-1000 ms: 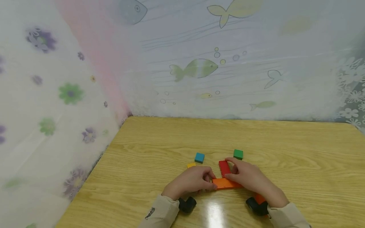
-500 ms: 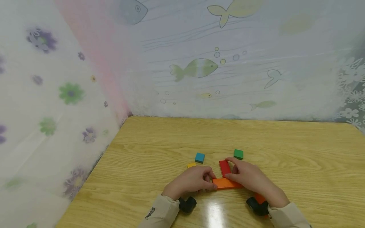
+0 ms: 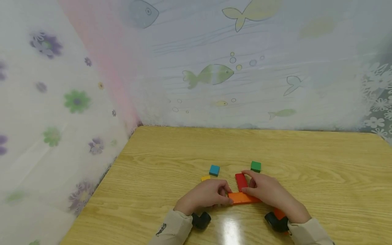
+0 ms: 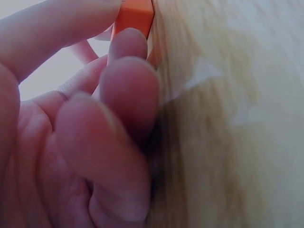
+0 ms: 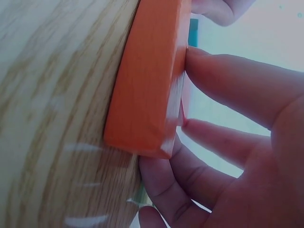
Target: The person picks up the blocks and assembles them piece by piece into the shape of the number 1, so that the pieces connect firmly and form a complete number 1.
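Observation:
A long orange block (image 3: 244, 198) lies crosswise on the table in front of the person. The left hand (image 3: 206, 193) pinches its left end between thumb and fingers; in the left wrist view the end of this orange block (image 4: 135, 20) shows beyond the curled fingers. A red block (image 3: 241, 182) lies lengthwise behind it, its near end against the orange one. With the index finger at its far end and the thumb at its near end, the right hand (image 3: 271, 191) holds the red block. The thumb also overlaps the edge of the orange block (image 5: 148, 80) in the right wrist view.
A blue block (image 3: 214, 170) and a green block (image 3: 255, 166) lie farther back. A yellow block (image 3: 205, 178) is partly hidden behind the left hand. Another orange piece (image 3: 279, 213) shows under the right wrist. Patterned sheets hang behind and left of the wooden table (image 3: 321, 163).

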{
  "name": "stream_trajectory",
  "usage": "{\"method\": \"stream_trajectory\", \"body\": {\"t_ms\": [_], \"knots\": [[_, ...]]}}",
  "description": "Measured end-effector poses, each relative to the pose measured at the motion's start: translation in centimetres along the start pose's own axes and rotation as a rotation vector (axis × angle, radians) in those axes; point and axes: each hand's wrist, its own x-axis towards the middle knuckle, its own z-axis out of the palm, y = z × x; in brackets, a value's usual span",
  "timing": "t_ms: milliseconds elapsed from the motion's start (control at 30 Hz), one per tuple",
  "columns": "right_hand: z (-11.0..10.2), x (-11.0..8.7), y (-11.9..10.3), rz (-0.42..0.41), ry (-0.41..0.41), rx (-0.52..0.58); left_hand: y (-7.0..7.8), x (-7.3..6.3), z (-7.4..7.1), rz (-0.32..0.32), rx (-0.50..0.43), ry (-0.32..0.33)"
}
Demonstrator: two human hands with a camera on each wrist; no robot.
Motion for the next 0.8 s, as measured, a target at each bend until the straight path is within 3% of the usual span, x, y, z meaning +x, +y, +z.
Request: {"method": "stream_trajectory", "body": {"t_ms": [800], "knots": [[0.02,-0.02,0.05,-0.001,-0.003,-0.007,-0.02,0.04,0.07,-0.002,0.030,-0.004]]}}
